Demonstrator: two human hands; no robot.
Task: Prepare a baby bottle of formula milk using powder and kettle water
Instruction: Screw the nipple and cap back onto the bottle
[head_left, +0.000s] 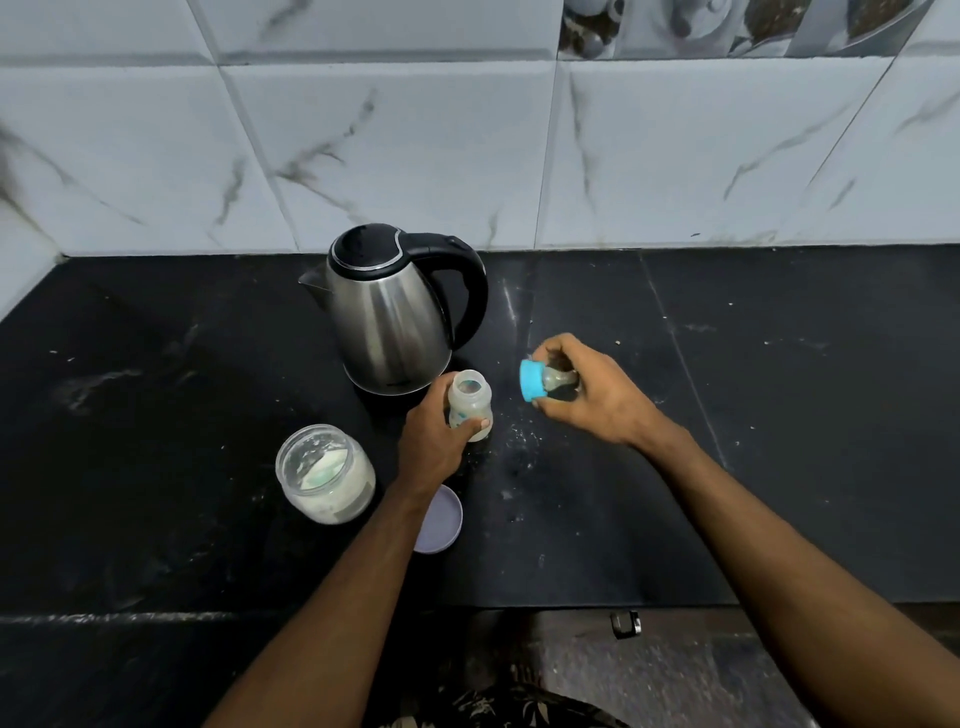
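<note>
Here, left hand (434, 441) fingers wrapped round open bottle (470, 405), steadying it on table (779, 415); right hand (587, 395) fingers closed on teat cap (537, 387), clear of mouth for filling.

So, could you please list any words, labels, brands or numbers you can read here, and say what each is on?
None can be read.
Kettle: a small mark near its base, too blurred to read.
Baby bottle: teal print on its side, partly covered by the left hand, illegible.
Powder jar: a pale label patch, no readable text.
</note>
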